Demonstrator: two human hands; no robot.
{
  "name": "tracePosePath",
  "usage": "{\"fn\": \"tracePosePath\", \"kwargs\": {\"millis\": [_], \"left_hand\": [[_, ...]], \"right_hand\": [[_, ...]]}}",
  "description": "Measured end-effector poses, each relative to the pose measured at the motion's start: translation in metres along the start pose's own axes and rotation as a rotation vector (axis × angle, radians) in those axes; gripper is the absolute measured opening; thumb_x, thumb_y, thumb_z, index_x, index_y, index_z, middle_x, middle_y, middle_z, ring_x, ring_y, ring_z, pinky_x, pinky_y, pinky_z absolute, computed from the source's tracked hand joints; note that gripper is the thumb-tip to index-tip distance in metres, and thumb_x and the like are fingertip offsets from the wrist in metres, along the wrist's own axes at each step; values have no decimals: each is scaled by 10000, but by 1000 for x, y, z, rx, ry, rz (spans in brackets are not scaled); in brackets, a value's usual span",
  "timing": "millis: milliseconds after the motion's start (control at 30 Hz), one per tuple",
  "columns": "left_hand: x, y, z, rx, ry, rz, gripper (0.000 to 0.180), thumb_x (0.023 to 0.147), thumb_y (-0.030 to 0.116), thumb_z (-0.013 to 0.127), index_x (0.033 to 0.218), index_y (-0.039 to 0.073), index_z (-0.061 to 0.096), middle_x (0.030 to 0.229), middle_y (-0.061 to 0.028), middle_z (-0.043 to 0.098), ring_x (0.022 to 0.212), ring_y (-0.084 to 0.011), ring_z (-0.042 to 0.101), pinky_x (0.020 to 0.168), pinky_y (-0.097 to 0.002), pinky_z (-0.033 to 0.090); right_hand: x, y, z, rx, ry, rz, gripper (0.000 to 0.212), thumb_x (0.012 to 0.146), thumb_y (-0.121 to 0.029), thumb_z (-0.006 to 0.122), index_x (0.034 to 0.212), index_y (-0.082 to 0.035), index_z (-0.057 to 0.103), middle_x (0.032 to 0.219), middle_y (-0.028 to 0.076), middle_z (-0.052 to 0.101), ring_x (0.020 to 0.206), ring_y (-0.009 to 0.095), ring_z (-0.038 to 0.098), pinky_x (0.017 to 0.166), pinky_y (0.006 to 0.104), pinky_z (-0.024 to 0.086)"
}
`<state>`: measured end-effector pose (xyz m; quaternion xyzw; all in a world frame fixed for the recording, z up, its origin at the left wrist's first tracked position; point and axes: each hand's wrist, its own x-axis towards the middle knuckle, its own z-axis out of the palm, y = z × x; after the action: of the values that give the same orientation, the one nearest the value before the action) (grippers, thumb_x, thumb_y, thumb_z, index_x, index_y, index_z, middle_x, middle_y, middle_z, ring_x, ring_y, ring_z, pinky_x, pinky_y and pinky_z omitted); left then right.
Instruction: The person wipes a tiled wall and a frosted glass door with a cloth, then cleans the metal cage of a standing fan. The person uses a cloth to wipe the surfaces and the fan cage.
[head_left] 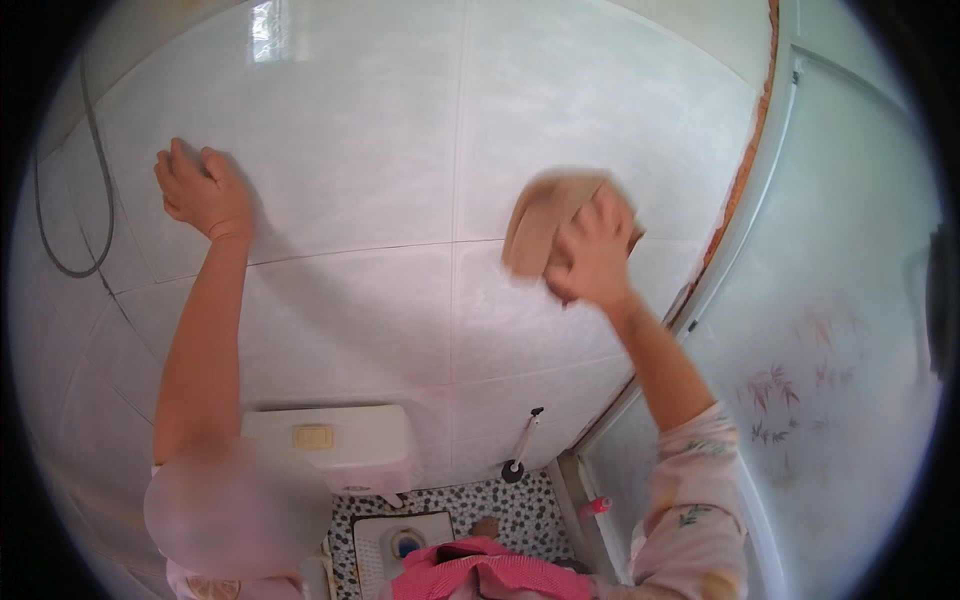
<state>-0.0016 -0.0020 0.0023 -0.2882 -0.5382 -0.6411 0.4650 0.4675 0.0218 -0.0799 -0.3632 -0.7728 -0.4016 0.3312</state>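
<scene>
My right hand [600,255] presses a folded brown cloth [535,225] against the glossy pale tiled wall [350,150], right of a vertical tile joint. The fingers lie over the cloth and are slightly blurred; part of the cloth's lower edge is hidden behind the hand. Farther left, my left hand [207,190] leans on the same wall with its fingers apart and a little bent. Nothing is in it. Both arms reach up and forward.
Below is a white cistern [375,440] with a yellowish button, above a squat toilet [370,545] on a pebble-patterned floor [545,505]. A grey hose [103,170] hangs at left. A pale door panel with leaf prints [820,300] stands at right. A white pipe [525,440] rises by the wall.
</scene>
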Motion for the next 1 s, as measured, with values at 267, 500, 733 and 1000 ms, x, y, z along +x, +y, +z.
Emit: {"fn": "tracePosePath", "kwargs": {"millis": [267, 500, 733, 1000], "left_hand": [[0, 6, 3, -6, 34, -4, 487, 891, 301, 444, 1284, 27, 531, 1384, -194, 436, 1260, -349, 424, 1083, -517, 215], [4, -7, 7, 3, 17, 16, 553, 902, 357, 407, 1331, 20, 499, 1433, -217, 397, 1344, -351, 351, 1081, -551, 194], [6, -5, 8, -25, -7, 32, 579, 921, 388, 383, 1361, 22, 473, 1454, -221, 373, 1366, -344, 326, 1083, -556, 186], [10, -23, 19, 49, 68, 79, 591, 913, 448, 395, 1359, 74, 494, 1426, -177, 433, 1314, -341, 406, 1032, -567, 288]], "right_hand": [[97, 127, -30, -123, 479, 342, 811, 820, -575, 603, 1324, 43, 455, 1450, 197, 312, 1376, 397, 188, 1058, 582, 157], [9, 67, 26, 8, 525, 511, 872, 776, -467, 675, 1308, 167, 398, 1438, 278, 311, 1375, 461, 170, 1095, 589, 104], [-208, -64, 137, 383, 402, 743, 927, 699, -386, 764, 1410, 15, 327, 1476, 261, 243, 1362, 456, 178, 1113, 572, 72], [-314, -94, 193, 619, 56, 1008, 967, 790, -422, 700, 1406, 129, 197, 1463, 368, 139, 1386, 464, 124, 1124, 556, 91]]}}
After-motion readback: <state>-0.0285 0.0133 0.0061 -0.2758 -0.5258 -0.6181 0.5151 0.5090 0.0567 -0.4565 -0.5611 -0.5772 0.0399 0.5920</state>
